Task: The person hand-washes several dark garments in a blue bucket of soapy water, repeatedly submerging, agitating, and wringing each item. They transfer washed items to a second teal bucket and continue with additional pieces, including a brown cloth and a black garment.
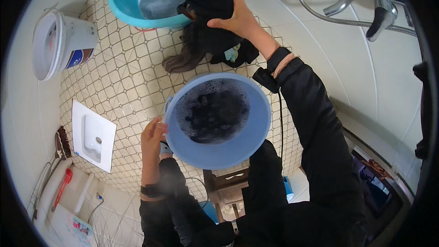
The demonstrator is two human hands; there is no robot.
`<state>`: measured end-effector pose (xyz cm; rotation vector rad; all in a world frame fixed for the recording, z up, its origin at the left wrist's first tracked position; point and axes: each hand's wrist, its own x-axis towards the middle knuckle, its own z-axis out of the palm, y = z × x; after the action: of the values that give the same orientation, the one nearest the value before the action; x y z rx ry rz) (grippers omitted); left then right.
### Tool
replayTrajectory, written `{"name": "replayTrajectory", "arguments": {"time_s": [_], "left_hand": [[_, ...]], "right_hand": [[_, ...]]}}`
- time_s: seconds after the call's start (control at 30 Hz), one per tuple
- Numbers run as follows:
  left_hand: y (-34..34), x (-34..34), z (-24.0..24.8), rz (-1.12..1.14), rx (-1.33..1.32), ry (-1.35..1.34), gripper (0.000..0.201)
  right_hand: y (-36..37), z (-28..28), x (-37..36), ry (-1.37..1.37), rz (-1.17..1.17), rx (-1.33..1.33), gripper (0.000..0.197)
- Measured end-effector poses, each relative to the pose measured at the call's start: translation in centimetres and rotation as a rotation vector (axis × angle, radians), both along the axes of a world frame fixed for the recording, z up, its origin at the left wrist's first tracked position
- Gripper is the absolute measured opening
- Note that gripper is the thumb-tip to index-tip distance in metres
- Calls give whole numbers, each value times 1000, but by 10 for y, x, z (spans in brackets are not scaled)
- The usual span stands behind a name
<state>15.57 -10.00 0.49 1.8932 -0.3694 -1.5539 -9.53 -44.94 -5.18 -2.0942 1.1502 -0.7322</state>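
A blue basin (247, 148) stands in front of me, with dark, sudsy water and dark cloth in it. At its left rim, beside a small handle, the bent fingers of my left hand (154, 133) close on the edge. Farther off, my right hand (240, 20) grips a bunched black garment (208, 0), thumb and fingers spread wide around its right side. That garment overlaps the rim of a teal basin (120, 2), which holds sudsy water and dark cloth. Below it, more dark clothes (208, 41) lie on the floor, with a brownish piece (183, 62) at the left end.
A white bucket (84, 36) stands at the left wall, near a white squat-toilet-shaped panel (93, 135) and a brush (62, 142). A chrome tap (382, 7) with a hose is at upper right. A wooden stool (228, 190) is between my legs. A black cable (281, 123) hangs from my right wrist.
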Motion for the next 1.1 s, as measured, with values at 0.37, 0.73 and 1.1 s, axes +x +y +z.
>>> {"name": "replayTrajectory", "arguments": {"time_s": [0.37, 0.73, 1.1], "left_hand": [[-54, -37, 5, -72, -112, -69, 38], [-51, -23, 13, -117, -142, -106, 33], [8, 36, -3, -113, -89, -95, 31]], "right_hand": [[8, 10, -8, -88, 25, 289, 106], [3, 35, 16, -41, -121, 84, 64], [-34, -2, 69, 315, -156, -357, 51]]}}
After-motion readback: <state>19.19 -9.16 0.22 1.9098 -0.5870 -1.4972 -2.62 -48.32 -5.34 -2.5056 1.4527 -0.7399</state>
